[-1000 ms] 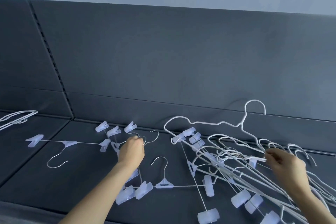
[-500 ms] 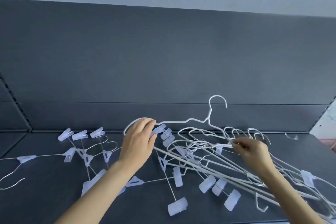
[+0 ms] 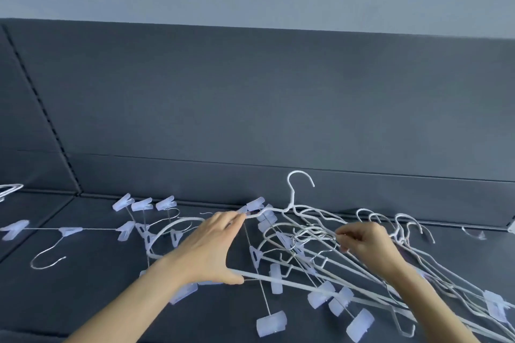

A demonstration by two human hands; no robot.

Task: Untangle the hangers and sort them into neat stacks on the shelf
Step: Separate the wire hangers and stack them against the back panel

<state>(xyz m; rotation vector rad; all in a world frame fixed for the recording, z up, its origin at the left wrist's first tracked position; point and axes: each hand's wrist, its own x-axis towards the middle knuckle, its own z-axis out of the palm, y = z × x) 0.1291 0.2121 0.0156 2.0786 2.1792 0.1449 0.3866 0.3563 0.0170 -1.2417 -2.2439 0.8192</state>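
Since half a second ago the left hand (image 3: 211,248) has slid off the curved end of the white hanger (image 3: 291,198) and now spans its frame. The fingertips (image 3: 239,217) lie along the upper arm and the thumb is hooked on the bottom bar, so the hand is stretched wide and grips the hanger across its width. The hanger's hook still stands upright against the dark back panel (image 3: 250,106). The right hand (image 3: 365,245) stays where it was, just right of the white hanger's neck. Its fingers are curled narrow and pinch thin wire hooks in the tangle of hangers (image 3: 320,234).

That tangle lies under and to the right of the white hanger on the grey shelf (image 3: 83,287). Bars, hooks and translucent clips cross one another there, and I cannot tell which wire belongs to which hanger. Left of the white hanger a few clip hangers (image 3: 142,205) overlap, some passing beneath its curved end. Further left one clip hanger (image 3: 71,230) lies flat and apart, with its hook pointing toward the camera. Far left of the white hanger, at the picture's edge, part of a small stack of white hangers (image 3: 9,189) shows.
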